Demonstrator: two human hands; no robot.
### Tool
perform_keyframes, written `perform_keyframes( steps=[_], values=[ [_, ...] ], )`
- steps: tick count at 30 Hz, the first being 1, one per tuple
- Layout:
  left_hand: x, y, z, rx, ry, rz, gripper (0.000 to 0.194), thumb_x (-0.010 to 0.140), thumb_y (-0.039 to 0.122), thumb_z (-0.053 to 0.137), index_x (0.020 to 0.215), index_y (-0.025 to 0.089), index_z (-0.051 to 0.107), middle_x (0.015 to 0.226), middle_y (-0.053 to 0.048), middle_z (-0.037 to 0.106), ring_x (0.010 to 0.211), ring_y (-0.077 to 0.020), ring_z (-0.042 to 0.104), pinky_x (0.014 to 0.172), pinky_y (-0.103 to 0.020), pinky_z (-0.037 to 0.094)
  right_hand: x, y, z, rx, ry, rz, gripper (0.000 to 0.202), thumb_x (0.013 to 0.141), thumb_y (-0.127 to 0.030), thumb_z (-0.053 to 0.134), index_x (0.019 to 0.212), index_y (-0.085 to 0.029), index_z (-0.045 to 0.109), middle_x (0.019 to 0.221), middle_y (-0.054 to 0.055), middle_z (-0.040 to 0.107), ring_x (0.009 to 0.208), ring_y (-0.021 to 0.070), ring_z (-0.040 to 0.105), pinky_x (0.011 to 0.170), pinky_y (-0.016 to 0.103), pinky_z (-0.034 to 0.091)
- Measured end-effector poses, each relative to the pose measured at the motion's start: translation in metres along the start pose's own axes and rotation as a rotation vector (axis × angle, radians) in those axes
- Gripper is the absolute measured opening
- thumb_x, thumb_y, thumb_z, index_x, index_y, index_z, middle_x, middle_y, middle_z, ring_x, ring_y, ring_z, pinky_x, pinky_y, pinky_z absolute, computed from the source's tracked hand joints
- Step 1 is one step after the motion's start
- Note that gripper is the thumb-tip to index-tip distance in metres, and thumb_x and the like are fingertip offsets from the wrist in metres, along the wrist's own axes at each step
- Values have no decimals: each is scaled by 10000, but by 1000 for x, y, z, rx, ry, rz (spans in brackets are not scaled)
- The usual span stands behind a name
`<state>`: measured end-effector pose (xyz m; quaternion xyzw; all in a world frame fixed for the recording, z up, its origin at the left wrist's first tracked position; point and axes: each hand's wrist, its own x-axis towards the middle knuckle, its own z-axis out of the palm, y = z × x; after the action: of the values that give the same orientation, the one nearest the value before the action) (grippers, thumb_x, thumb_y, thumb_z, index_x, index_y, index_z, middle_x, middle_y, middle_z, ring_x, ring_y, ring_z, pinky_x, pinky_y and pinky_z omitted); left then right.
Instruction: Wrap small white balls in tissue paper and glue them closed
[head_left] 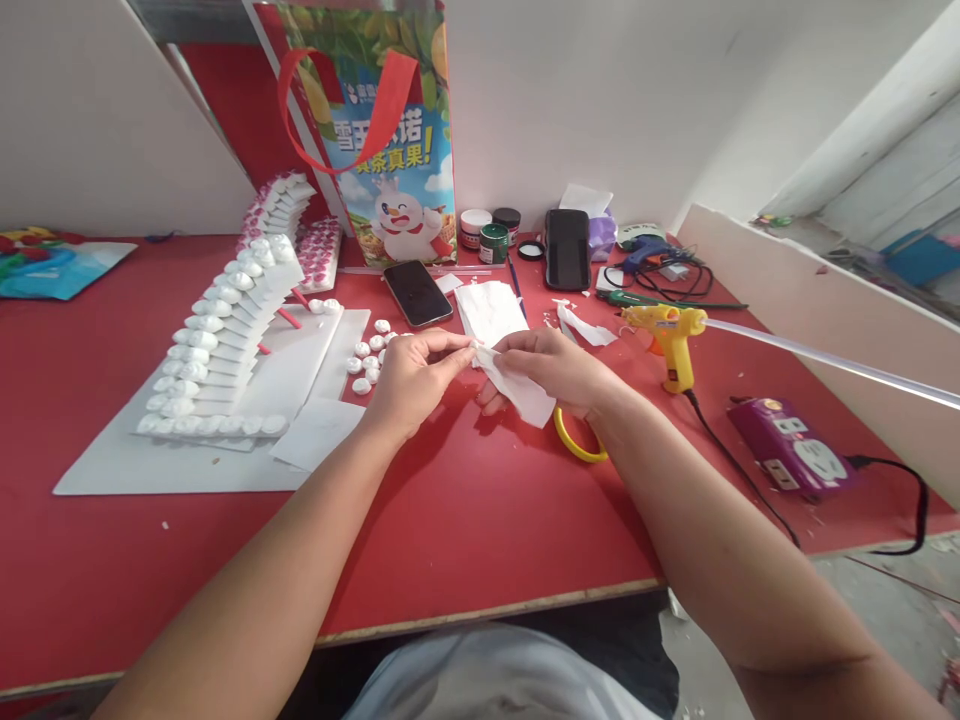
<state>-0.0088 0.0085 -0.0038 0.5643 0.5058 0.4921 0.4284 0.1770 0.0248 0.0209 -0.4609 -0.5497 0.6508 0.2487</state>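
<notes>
Between my two hands is a piece of thin white paper [529,397], its loose end hanging down below the right palm. My left hand [421,372] pinches one end of it between thumb and fingertips. Beside it, my right hand [551,365] grips the same paper with thumb and forefinger. Just beyond the fingers lies a stack of white paper sheets [491,312]. Several small white rosettes [368,363] sit to the left of my left hand. A yellow ring-shaped handle [577,440], perhaps of scissors, shows under my right wrist.
On the left a stepped white model [225,330] topped with white rosettes stands on a white board [112,470]. A phone [418,293], paint jars [493,243] and a printed bag [397,150] are behind. A yellow glue gun [675,345] and purple power strip [791,445] lie right.
</notes>
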Motion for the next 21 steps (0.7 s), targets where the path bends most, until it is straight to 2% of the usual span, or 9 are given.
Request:
perform_keyframes(
  steps=[2,4,7,10,13,17,21],
  values=[
    [-1,3,1,-8,-4,-42,169,770,321,775,866,192,829,789,-35,782,779,-208,686,775,-332,529,3,3,-4,-114,55,-83,166,806,-340,730,796,-191,657,784,56,751,727,196,684,655,303,501],
    [-2,6,1,4,-7,-59,170,769,324,774,857,189,829,751,-34,774,772,-214,693,801,-347,538,5,6,-5,-280,164,-209,223,754,-363,796,803,-184,673,793,30,727,727,160,632,647,275,460],
    [-2,7,1,13,-9,-63,180,768,330,778,865,189,832,752,-40,777,794,-223,708,821,-353,548,5,8,-1,-462,290,-321,191,788,-359,757,816,-179,698,794,24,717,728,152,608,654,278,437],
    [-1,6,1,40,5,-60,182,741,331,800,847,187,832,816,-60,798,819,-238,719,793,-343,553,3,7,3,-596,368,-351,121,823,-291,683,821,-179,727,753,24,705,695,154,592,642,288,410],
    [0,4,0,79,-2,-49,198,736,338,807,853,181,832,844,-72,806,834,-248,725,778,-339,550,2,6,3,-637,387,-376,120,837,-239,634,824,-176,735,739,23,688,680,152,575,647,294,400],
    [1,3,0,50,-3,-62,208,731,352,813,857,188,832,829,-59,804,844,-243,725,802,-340,549,3,6,-1,-655,372,-471,121,848,-258,643,854,-188,741,867,41,703,773,159,599,725,297,435],
    [0,4,0,-32,21,-105,178,717,340,813,824,199,825,696,-26,759,825,-237,719,829,-347,551,0,3,1,-654,346,-341,226,807,-367,731,943,-195,674,801,10,673,679,143,555,629,279,397]
  ],
)
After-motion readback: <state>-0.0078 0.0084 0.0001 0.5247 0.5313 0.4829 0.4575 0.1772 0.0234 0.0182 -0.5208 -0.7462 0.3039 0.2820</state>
